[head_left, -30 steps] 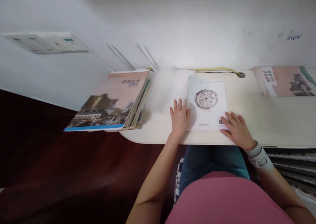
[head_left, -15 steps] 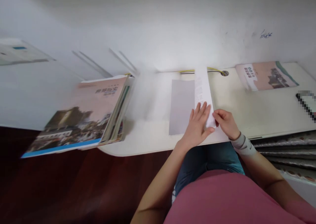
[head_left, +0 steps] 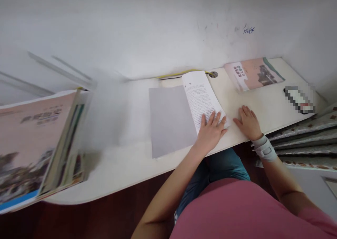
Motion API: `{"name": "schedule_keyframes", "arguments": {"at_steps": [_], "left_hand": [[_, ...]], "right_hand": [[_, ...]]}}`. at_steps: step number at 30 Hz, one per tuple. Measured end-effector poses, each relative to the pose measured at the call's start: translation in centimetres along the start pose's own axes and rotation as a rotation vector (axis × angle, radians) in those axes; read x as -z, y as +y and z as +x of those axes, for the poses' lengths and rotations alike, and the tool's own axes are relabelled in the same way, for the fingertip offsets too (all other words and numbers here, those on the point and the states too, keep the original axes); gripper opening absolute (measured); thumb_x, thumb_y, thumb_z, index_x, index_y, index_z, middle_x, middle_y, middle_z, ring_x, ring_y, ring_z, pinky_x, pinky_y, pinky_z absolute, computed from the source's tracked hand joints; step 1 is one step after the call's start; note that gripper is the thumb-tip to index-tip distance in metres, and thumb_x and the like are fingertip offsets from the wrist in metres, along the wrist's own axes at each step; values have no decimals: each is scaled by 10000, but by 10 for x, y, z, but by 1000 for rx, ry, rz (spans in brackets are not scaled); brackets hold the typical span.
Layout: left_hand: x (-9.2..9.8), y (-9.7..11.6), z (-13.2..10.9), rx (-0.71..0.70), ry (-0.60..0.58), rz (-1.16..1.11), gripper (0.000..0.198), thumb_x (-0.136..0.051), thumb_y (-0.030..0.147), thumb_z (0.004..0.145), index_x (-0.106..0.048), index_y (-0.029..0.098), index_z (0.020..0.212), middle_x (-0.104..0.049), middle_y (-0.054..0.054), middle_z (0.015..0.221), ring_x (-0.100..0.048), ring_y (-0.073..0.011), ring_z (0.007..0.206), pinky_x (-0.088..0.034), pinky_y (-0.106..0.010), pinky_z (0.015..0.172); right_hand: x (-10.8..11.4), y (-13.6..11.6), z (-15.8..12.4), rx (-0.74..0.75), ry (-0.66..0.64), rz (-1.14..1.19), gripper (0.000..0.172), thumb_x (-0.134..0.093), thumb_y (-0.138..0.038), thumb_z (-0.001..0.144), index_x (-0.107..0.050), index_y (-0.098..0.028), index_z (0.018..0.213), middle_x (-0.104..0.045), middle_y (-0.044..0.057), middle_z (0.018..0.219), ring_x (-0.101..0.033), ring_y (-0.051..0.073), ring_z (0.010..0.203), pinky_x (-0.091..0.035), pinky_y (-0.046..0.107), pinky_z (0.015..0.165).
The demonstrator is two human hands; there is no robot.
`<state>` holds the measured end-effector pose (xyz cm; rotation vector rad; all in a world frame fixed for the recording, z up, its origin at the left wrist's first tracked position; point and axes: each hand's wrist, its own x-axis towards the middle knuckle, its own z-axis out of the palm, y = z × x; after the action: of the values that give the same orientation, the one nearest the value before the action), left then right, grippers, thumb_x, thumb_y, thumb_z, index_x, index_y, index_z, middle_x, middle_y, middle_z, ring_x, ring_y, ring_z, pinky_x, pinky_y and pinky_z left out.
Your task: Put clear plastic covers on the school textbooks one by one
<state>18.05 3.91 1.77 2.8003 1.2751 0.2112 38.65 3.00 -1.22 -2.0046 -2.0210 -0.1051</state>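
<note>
On the desk in front of me lies an open book, its grey inside cover [head_left: 171,119] spread to the left and a printed page [head_left: 200,97] to the right. My left hand [head_left: 212,132] rests flat on the lower part of that page, fingers spread. To the right of the book, my right hand [head_left: 249,121] lies palm down on the desk, fingers extended and holding nothing. A pale wrist strap [head_left: 264,147] is around my right wrist. The page's upper edge curves slightly.
A stack of books [head_left: 42,140] stands on the desk's left end. A pink history book [head_left: 256,74] lies at the back right, near a blurred-out phone-like object [head_left: 300,99]. A yellow cable [head_left: 181,72] runs along the wall to a round desk hole [head_left: 213,74].
My right hand has let go of the page edge and moved right onto the desk. The page now lies flatter and shows more print. My view has shifted right.
</note>
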Motion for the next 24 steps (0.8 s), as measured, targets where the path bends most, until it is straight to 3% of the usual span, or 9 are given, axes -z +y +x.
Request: {"name": "schedule_keyframes", "arguments": {"at_steps": [5, 17, 20, 24], "left_hand": [[-4, 13, 5, -42, -91, -43, 564, -359, 496, 963, -426, 200, 1438, -372, -136, 1517, -305, -336, 1419, -201, -642, 1124], [-6, 27, 21, -22, -138, -69, 665, -366, 573, 933, -359, 185, 1473, -300, -149, 1552, -230, -365, 1442, -180, -678, 1108], [-7, 27, 22, -29, -145, -72, 662, -365, 565, 937, -346, 186, 1480, -296, -150, 1554, -213, -362, 1448, -181, -676, 1108], [-8, 26, 21, -31, -149, -76, 663, -360, 572, 935, -347, 195, 1480, -285, -144, 1560, -202, -356, 1453, -171, -672, 1115]], "right_hand": [[-1, -1, -1, 14, -7, 8, 478, -358, -337, 955, -518, -76, 1322, -493, 225, 1414, -441, 312, 1332, -363, 492, 1055], [6, 3, 2, 12, 46, 145, 400, -346, -195, 939, -663, -134, 1175, -633, 127, 1287, -536, 261, 1254, -429, 442, 1033], [9, 3, 6, 25, 45, 108, 362, -371, -179, 933, -712, -150, 1050, -681, 115, 1206, -582, 246, 1183, -454, 386, 993], [16, 4, 13, 0, 73, 15, 332, -387, -185, 925, -713, -179, 859, -721, 121, 1000, -638, 246, 958, -494, 369, 833]]}}
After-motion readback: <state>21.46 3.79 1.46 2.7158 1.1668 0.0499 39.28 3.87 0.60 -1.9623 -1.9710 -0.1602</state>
